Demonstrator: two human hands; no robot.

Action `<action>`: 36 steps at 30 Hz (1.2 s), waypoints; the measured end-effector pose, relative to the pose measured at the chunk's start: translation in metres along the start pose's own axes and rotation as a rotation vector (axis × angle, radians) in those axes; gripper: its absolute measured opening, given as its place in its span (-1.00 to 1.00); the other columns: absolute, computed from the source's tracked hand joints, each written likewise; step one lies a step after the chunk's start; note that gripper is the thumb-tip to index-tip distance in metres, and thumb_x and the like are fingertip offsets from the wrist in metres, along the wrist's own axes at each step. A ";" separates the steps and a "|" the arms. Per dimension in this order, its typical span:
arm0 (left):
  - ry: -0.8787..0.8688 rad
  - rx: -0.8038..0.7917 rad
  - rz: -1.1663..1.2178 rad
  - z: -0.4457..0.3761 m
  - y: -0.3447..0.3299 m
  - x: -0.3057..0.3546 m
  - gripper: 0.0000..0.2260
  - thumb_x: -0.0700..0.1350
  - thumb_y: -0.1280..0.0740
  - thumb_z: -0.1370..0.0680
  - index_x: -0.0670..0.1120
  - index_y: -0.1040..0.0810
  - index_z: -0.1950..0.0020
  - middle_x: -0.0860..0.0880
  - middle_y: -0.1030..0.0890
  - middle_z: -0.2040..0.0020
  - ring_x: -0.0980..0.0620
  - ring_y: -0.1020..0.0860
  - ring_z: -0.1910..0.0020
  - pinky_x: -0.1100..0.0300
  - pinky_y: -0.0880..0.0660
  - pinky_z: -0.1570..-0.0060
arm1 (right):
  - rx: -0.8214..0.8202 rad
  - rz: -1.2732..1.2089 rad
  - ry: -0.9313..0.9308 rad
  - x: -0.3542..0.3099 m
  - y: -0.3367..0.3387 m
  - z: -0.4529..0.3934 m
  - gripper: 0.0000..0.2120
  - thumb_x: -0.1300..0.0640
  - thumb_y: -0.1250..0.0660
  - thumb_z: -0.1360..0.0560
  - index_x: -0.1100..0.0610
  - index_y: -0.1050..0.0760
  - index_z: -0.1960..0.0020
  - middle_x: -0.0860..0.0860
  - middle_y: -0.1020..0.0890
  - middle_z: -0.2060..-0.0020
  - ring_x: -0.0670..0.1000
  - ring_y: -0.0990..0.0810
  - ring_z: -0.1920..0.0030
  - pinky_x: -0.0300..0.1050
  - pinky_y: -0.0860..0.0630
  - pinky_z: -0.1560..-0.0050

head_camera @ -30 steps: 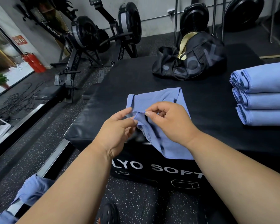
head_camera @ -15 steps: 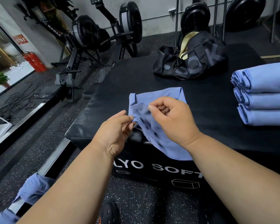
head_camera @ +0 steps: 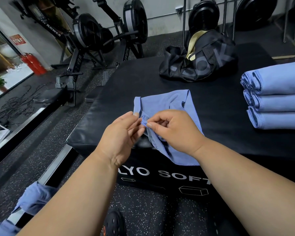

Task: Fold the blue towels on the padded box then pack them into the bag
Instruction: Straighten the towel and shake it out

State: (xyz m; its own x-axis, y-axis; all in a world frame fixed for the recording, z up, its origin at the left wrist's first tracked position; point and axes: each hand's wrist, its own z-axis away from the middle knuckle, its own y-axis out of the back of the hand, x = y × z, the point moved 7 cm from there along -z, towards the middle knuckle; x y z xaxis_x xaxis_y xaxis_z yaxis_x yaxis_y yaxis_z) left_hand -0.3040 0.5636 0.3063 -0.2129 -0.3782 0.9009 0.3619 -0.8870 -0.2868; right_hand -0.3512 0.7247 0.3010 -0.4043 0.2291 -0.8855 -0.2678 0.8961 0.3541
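A blue towel [head_camera: 162, 102] lies partly folded on the black padded box [head_camera: 211, 103], its near end hanging over the box's front edge. My right hand [head_camera: 170, 128] pinches a bunched corner of it between thumb and forefinger. My left hand [head_camera: 121, 133] is beside that corner, fingertips touching the towel's edge. Three folded blue towels [head_camera: 278, 96] are stacked at the right of the box. A black duffel bag [head_camera: 199, 62] with a yellow lining sits open at the back of the box.
Rowing machines [head_camera: 95, 36] stand on the floor to the left beyond the box. More blue cloth [head_camera: 34, 196] lies on the floor at my lower left. Red fire extinguishers [head_camera: 33, 63] stand by the glass wall.
Both hands have worked along the towel's edge and drawn together; the right hand now pinches a bunched corner. The towel's flap has shifted slightly.
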 end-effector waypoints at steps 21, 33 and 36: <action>-0.089 0.250 -0.020 -0.027 0.077 0.020 -0.69 -0.34 -0.41 -0.59 -0.14 -0.56 -0.31 -0.05 -0.69 0.03 0.12 -0.66 0.11 0.36 -0.59 0.27 | -0.315 0.475 -0.223 0.048 0.034 0.011 -0.77 -0.10 -0.50 -0.44 -0.18 -0.62 -0.08 -0.21 -0.64 0.06 -0.25 -0.60 0.07 -0.16 -0.57 -0.10; -0.082 0.285 0.023 -0.030 0.094 0.009 -0.74 -0.32 -0.42 -0.60 -0.12 -0.59 -0.26 -0.04 -0.69 -0.02 0.20 -0.71 0.21 0.37 -0.59 0.22 | -0.367 0.495 -0.234 0.070 0.059 0.039 -0.82 -0.19 -0.54 -0.44 -0.20 -0.67 -0.02 -0.13 -0.57 0.03 -0.23 -0.55 0.04 -0.25 -0.50 -0.06; -0.073 0.291 0.022 -0.033 0.093 0.011 -0.72 -0.31 -0.41 -0.60 -0.12 -0.59 -0.30 -0.06 -0.67 -0.06 0.15 -0.68 0.07 0.37 -0.59 0.23 | -0.326 0.461 -0.254 0.073 0.066 0.037 -0.92 -0.01 -0.49 -0.52 -0.20 -0.67 0.02 -0.08 -0.60 0.08 -0.29 -0.54 0.06 -0.22 -0.49 -0.04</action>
State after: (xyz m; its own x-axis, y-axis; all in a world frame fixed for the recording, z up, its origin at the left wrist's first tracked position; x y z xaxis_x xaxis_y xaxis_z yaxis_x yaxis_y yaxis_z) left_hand -0.3027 0.4680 0.2792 -0.1397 -0.3670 0.9197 0.6127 -0.7617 -0.2109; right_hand -0.3666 0.8148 0.2486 -0.3321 0.6845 -0.6490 -0.3848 0.5299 0.7557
